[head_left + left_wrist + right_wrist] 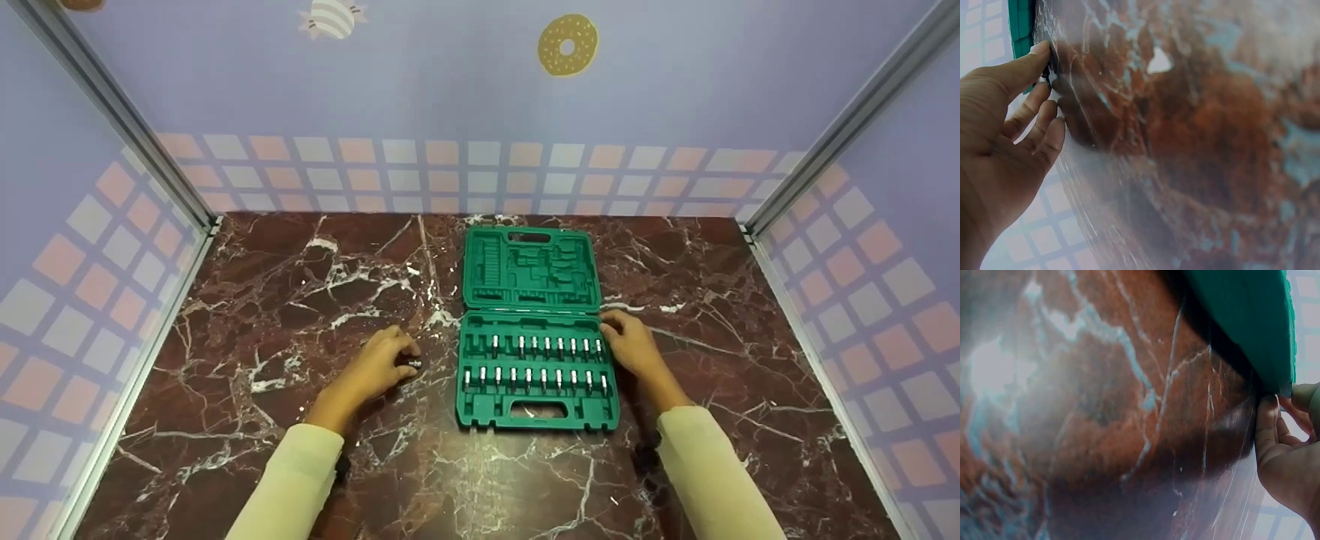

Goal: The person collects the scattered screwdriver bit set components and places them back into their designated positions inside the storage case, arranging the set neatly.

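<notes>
A green tool case (538,409) lies unfolded on the marble-patterned table, its hinged lid (531,274) laid back toward the far wall. Two rows of silver-topped bit sockets (544,380) stand in its near half; the upper row is unevenly spaced at its left end. To the left of the case, my left hand (375,365) pinches a small bit socket (414,364) between thumb and fingers, close over the table. Its dark end (1046,77) shows between the fingertips in the left wrist view. My right hand (634,343) grips the case's right edge near the hinge, thumb above and fingers below.
The brown, white-veined table (300,300) spreads around the case on all sides. Lavender panels with a checked band (442,176) enclose it at the back, left and right, and metal posts (825,120) stand at the back corners.
</notes>
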`<state>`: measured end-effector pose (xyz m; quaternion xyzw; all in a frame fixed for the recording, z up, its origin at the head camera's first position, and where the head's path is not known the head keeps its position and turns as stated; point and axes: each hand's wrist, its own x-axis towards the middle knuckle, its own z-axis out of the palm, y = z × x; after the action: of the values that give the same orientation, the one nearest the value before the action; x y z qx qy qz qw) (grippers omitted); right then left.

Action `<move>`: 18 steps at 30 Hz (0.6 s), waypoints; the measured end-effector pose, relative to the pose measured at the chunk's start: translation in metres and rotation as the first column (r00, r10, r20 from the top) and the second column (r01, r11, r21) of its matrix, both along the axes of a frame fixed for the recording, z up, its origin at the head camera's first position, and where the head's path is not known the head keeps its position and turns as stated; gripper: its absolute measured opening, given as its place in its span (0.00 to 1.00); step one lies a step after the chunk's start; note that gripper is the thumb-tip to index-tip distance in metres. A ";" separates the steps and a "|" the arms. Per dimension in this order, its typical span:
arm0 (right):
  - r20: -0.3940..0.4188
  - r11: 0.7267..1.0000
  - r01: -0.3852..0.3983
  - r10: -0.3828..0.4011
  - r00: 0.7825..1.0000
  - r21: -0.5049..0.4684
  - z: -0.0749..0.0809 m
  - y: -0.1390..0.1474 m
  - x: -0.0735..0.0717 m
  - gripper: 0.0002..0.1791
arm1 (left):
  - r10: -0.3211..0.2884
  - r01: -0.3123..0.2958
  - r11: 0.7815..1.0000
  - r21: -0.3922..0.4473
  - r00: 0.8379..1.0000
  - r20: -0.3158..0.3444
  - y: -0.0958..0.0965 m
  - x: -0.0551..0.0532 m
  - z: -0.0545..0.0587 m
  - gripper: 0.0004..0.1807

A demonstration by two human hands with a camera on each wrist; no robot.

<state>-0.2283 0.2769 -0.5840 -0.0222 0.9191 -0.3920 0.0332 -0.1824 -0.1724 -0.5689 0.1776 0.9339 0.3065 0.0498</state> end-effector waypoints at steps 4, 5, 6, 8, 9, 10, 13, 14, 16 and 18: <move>-0.009 1.000 0.001 -0.001 1.000 0.007 0.001 0.001 0.000 0.15 | -0.007 0.007 1.000 0.003 1.000 -0.020 0.002 -0.001 -0.001 0.10; -0.009 1.000 0.000 0.000 1.000 0.006 0.001 0.001 0.000 0.15 | -0.008 0.008 1.000 0.009 1.000 -0.020 0.003 -0.001 -0.001 0.09; -0.006 1.000 0.000 0.000 1.000 0.004 0.001 0.001 0.000 0.15 | -0.011 0.011 1.000 0.012 1.000 -0.024 0.003 -0.001 -0.001 0.09; -0.004 1.000 0.000 0.000 1.000 -0.001 0.001 0.001 0.000 0.15 | -0.016 0.017 1.000 0.020 0.999 -0.029 0.003 -0.001 -0.002 0.09; -0.003 1.000 0.001 -0.001 1.000 -0.004 0.001 0.001 0.000 0.15 | -0.020 0.021 0.999 0.025 0.999 -0.033 0.003 0.000 -0.002 0.08; -0.002 1.000 0.002 -0.002 1.000 -0.005 0.001 0.001 0.000 0.15 | -0.024 0.025 0.999 0.028 0.999 -0.037 0.003 0.000 -0.002 0.08; -0.004 1.000 0.003 -0.003 1.000 -0.009 0.000 0.001 0.001 0.15 | -0.035 0.037 0.999 0.027 0.998 -0.049 0.003 0.000 -0.004 0.07; -0.005 1.000 0.002 -0.002 1.000 -0.010 0.000 0.001 0.001 0.15 | -0.036 0.037 0.999 0.028 0.998 -0.048 0.003 -0.001 -0.004 0.07; -0.007 1.000 -0.001 0.001 1.000 -0.016 0.000 0.001 0.001 0.15 | -0.036 0.037 0.999 0.031 0.998 -0.045 0.003 -0.001 -0.004 0.07; -0.006 1.000 -0.003 0.003 1.000 -0.022 0.000 0.001 0.000 0.15 | -0.035 0.037 0.999 0.040 0.998 -0.044 0.003 -0.002 -0.004 0.06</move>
<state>-0.2280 0.2781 -0.5839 -0.0251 0.9149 -0.4017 0.0308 -0.1840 -0.1689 -0.5733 0.2019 0.9249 0.3206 0.0312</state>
